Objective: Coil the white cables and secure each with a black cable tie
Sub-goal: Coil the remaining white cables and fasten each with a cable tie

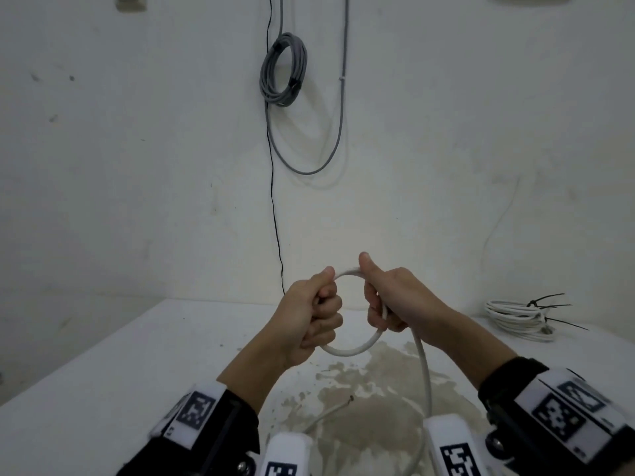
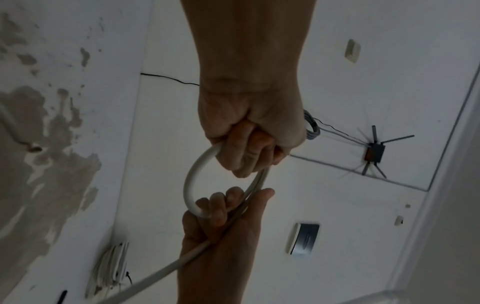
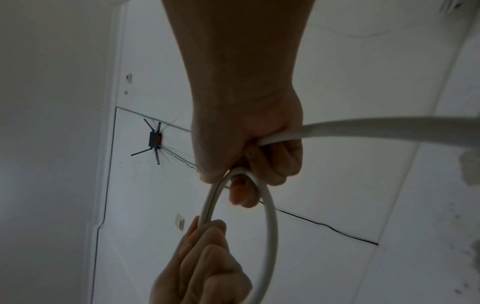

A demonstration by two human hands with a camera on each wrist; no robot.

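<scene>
While the stained table (image 1: 103, 372) lies below with a finished white bundle (image 1: 515, 317) already tied at its far right corner, the white cable (image 1: 347, 350) is held above the table's middle as one small loop. The left hand (image 1: 309, 321) and right hand (image 1: 395, 300) each curl tight round opposite sides of the loop. The loose tail running down toward the table could, I'd guess, spring the loop open if either fist slackens.

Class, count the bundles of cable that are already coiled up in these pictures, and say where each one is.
2. A white bundle with black ties lies on the table at far right; a grey bundle hangs on the wall. The cable in both hands is only one loop so far.
</scene>
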